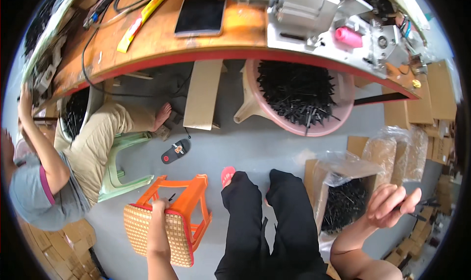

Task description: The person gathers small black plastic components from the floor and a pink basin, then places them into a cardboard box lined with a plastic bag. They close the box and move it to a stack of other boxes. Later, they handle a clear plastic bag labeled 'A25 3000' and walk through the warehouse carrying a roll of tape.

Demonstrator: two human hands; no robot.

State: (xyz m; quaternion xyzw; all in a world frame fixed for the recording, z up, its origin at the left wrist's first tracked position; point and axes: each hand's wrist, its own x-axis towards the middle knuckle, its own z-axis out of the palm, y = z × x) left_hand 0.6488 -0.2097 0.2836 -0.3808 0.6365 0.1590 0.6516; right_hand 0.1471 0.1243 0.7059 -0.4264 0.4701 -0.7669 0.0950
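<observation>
L hand (159, 205) clamped on the edge of the orange stool (178, 227) w/ woven seat, lower L of frame! Over lower R, R hand (388, 206) has fingers curled tight round slim black pcs (418, 215), ends poking out; exact no. can't tell. Just beside it, a carton (310, 178) of black strips (345, 206). Upper centre-R, pink tub (347, 97) piled w/ similar ones; co-worker (37, 191) seated far L.

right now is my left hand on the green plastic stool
No, your left hand is on the woven seat cushion of the orange plastic stool.
</observation>
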